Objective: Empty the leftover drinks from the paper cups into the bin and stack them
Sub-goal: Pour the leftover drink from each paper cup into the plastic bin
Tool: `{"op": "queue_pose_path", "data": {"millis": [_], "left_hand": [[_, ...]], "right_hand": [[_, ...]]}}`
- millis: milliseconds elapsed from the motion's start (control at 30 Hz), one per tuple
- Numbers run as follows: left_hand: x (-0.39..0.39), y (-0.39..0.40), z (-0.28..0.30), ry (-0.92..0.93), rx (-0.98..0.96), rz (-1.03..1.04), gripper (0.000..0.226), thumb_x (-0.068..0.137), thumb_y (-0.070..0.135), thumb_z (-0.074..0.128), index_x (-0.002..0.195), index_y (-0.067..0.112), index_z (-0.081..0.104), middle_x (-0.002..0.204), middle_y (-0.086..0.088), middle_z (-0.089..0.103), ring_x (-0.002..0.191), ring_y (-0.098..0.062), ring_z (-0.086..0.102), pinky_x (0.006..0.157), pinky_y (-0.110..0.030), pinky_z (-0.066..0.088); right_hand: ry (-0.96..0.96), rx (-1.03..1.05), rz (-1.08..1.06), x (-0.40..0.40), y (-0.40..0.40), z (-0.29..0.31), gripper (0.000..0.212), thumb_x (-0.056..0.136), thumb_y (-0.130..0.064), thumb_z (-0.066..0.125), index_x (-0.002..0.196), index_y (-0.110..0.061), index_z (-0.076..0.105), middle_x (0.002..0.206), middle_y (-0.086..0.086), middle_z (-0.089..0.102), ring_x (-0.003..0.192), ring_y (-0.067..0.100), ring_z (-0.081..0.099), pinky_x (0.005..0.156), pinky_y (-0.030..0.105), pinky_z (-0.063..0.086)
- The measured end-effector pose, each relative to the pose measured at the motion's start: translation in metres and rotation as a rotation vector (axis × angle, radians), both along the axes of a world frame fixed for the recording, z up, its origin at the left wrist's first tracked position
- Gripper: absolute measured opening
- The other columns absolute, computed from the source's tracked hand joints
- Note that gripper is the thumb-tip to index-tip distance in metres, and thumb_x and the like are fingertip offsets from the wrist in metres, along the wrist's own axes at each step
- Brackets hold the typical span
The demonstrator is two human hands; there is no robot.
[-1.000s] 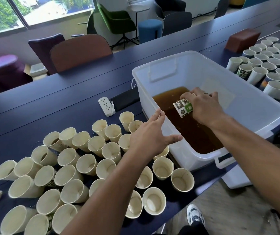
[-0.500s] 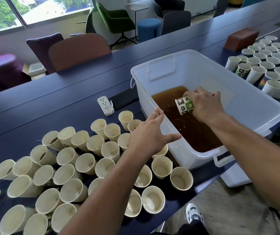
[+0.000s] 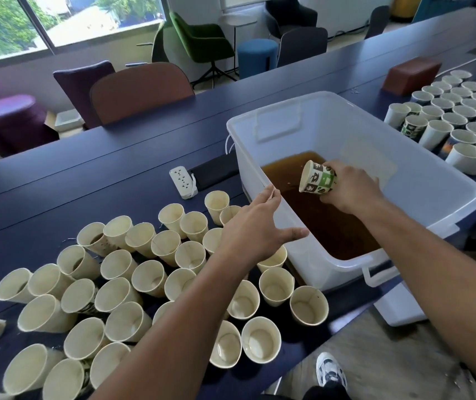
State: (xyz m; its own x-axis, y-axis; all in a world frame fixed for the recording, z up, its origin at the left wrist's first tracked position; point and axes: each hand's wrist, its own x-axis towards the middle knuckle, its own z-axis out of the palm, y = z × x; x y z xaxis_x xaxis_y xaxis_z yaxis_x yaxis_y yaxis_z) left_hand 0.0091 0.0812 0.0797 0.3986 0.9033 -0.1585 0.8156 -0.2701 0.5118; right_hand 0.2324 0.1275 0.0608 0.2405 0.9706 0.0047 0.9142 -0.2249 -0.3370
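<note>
A white plastic bin (image 3: 433,180) stands on the dark table and holds brown liquid (image 3: 326,223). My right hand (image 3: 349,189) grips a green-patterned paper cup (image 3: 317,179) over the liquid, tipped on its side with the mouth facing left. My left hand (image 3: 257,229) hovers with fingers spread at the bin's near-left rim, above a crowd of cream paper cups (image 3: 156,278). It holds nothing.
More paper cups (image 3: 450,116) stand in rows right of the bin. A white power strip (image 3: 183,181) and a black phone (image 3: 216,171) lie left of the bin. A brown block (image 3: 410,75) sits behind. Chairs line the table's far side.
My right hand has turned the patterned cup from mouth-down toward lying sideways and lifted it slightly. My left hand has stayed near the bin's rim.
</note>
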Motion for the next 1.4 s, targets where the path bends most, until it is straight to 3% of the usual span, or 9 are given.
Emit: {"op": "queue_pose_path", "data": {"millis": [233, 367, 467, 600, 767, 900, 1000, 1233, 1400], "left_hand": [[-0.030, 0.006, 0.019, -0.403, -0.050, 0.104, 0.066, 0.088, 0.052, 0.071, 0.146, 0.026, 0.053, 0.142, 0.007, 0.058, 0.128, -0.012, 0.053, 0.107, -0.037, 0.046], [-0.056, -0.011, 0.036, -0.623, 0.029, 0.164, 0.064, 0.089, 0.047, 0.070, 0.146, 0.027, 0.050, 0.129, 0.014, 0.064, 0.116, 0.001, 0.059, 0.087, -0.008, 0.047], [-0.078, -0.032, 0.031, -0.702, 0.068, 0.230, 0.058, 0.083, 0.048, 0.074, 0.133, 0.025, 0.057, 0.121, 0.015, 0.067, 0.113, 0.003, 0.061, 0.083, -0.012, 0.051], [-0.109, -0.060, 0.000, -0.598, 0.106, 0.421, 0.042, 0.078, 0.038, 0.085, 0.110, 0.038, 0.056, 0.100, 0.024, 0.068, 0.097, 0.007, 0.063, 0.081, -0.018, 0.050], [-0.147, -0.088, -0.029, -0.544, 0.119, 0.589, 0.062, 0.065, 0.063, 0.077, 0.119, 0.042, 0.054, 0.103, 0.026, 0.067, 0.101, 0.006, 0.060, 0.085, -0.026, 0.052], [-0.185, -0.102, -0.036, -0.480, 0.182, 0.742, 0.056, 0.073, 0.048, 0.085, 0.119, 0.035, 0.058, 0.105, 0.018, 0.068, 0.101, -0.009, 0.063, 0.085, -0.039, 0.054], [-0.214, -0.115, -0.036, -0.435, 0.212, 0.811, 0.055, 0.075, 0.044, 0.085, 0.121, 0.032, 0.057, 0.108, 0.015, 0.065, 0.100, -0.009, 0.057, 0.079, -0.029, 0.049], [-0.285, -0.136, -0.045, -0.316, 0.322, 0.940, 0.061, 0.076, 0.042, 0.084, 0.128, 0.028, 0.058, 0.117, 0.009, 0.066, 0.110, -0.019, 0.059, 0.088, -0.042, 0.051], [-0.348, -0.151, -0.052, -0.241, 0.384, 1.001, 0.067, 0.071, 0.056, 0.077, 0.128, 0.026, 0.058, 0.118, 0.005, 0.066, 0.109, -0.021, 0.060, 0.091, -0.048, 0.052]], "right_hand": [[0.453, 0.394, 0.050, -0.054, -0.042, 0.050, 0.059, 0.076, -0.035, 0.084, 0.124, -0.025, 0.051, 0.109, -0.008, 0.064, 0.102, 0.019, 0.061, 0.087, 0.032, 0.048], [0.573, 0.404, 0.164, -0.103, -0.065, 0.069, 0.060, 0.076, -0.039, 0.084, 0.122, -0.025, 0.047, 0.109, -0.014, 0.061, 0.097, 0.006, 0.058, 0.071, 0.013, 0.045], [0.547, 0.335, 0.277, -0.135, -0.074, 0.060, 0.061, 0.075, -0.040, 0.084, 0.121, -0.023, 0.048, 0.104, -0.011, 0.063, 0.094, 0.011, 0.061, 0.070, 0.018, 0.047], [0.391, 0.118, 0.441, -0.176, -0.087, 0.021, 0.073, 0.073, -0.029, 0.081, 0.134, -0.022, 0.040, 0.115, 0.000, 0.062, 0.108, 0.027, 0.058, 0.081, 0.034, 0.038], [0.372, -0.131, 0.604, -0.216, -0.100, -0.006, 0.081, 0.081, -0.013, 0.068, 0.146, -0.036, 0.025, 0.120, -0.006, 0.055, 0.115, 0.026, 0.052, 0.090, 0.038, 0.041], [0.509, -0.202, 0.722, -0.244, -0.086, -0.008, 0.062, 0.081, -0.009, 0.061, 0.133, -0.041, 0.048, 0.120, -0.012, 0.062, 0.114, 0.015, 0.058, 0.097, 0.044, 0.050], [0.665, -0.180, 0.630, -0.265, -0.076, 0.001, 0.057, 0.087, 0.002, 0.049, 0.130, -0.035, 0.060, 0.121, -0.013, 0.066, 0.109, 0.010, 0.062, 0.094, 0.034, 0.052], [0.724, -0.194, 0.788, -0.354, -0.072, 0.019, 0.019, 0.098, -0.039, 0.058, 0.094, -0.031, 0.075, 0.074, -0.011, 0.069, 0.065, 0.002, 0.062, 0.068, 0.023, 0.047], [0.570, -0.152, 0.875, -0.433, -0.067, 0.003, 0.010, 0.088, -0.028, 0.066, 0.087, -0.030, 0.075, 0.063, -0.017, 0.066, 0.063, 0.006, 0.063, 0.065, 0.029, 0.054]]}}
